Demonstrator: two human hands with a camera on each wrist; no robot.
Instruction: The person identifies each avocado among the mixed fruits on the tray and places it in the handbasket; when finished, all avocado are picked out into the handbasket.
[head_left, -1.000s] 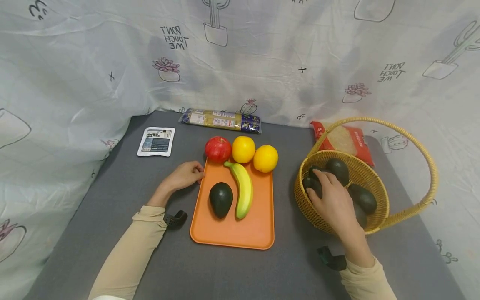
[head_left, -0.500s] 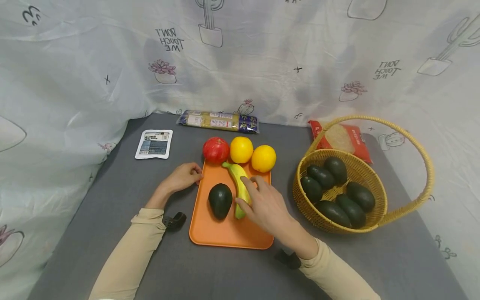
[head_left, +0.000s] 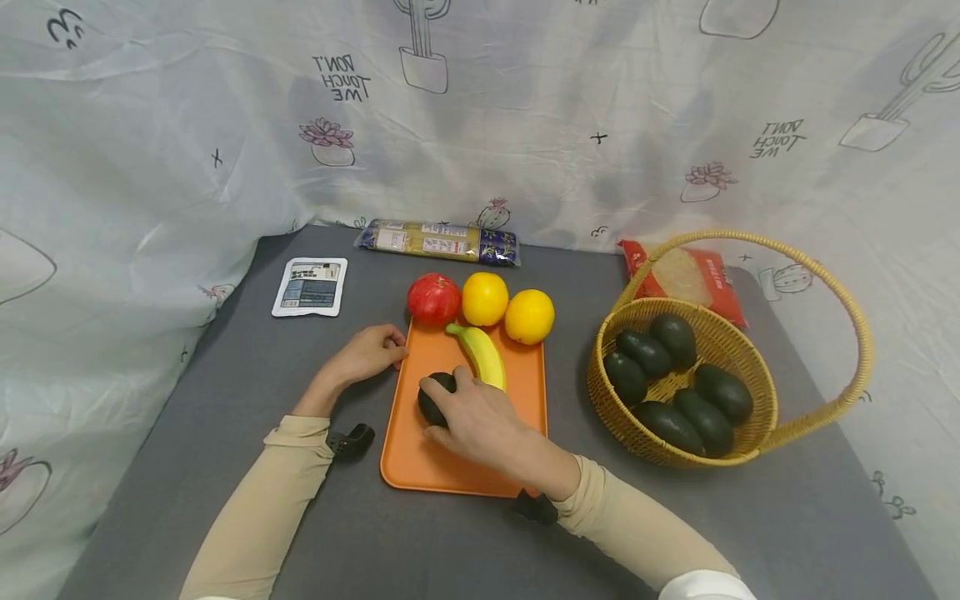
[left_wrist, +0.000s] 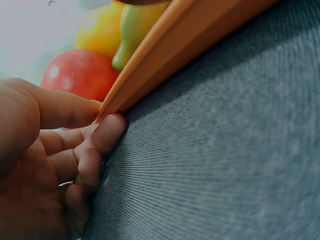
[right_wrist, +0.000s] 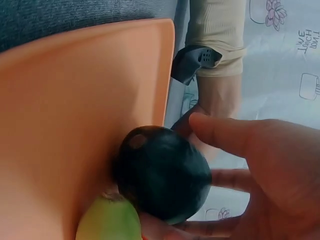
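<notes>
A dark green avocado (head_left: 431,410) lies on the orange tray (head_left: 517,392). My right hand (head_left: 480,421) is over it, with fingers and thumb curved around its sides. In the right wrist view the avocado (right_wrist: 162,172) shows between the thumb and the fingers, which pass partly behind it. A banana (head_left: 483,354) lies on the tray just beyond, its lower end hidden by the right hand. My left hand (head_left: 367,354) pinches the tray's left edge; the left wrist view shows thumb and forefinger on the rim (left_wrist: 137,62).
A red pomegranate (head_left: 433,299) and two yellow round fruits (head_left: 484,298) line the tray's far end. Several avocados lie in a wicker basket (head_left: 600,392) with a tall handle. Behind are a noodle pack (head_left: 438,242), a red bag (head_left: 716,287) and a white packet (head_left: 310,287).
My right hand has left the basket, where it was among the avocados, crossed left over the banana, and come down around the avocado on the tray. My left hand stays at the tray's edge.
</notes>
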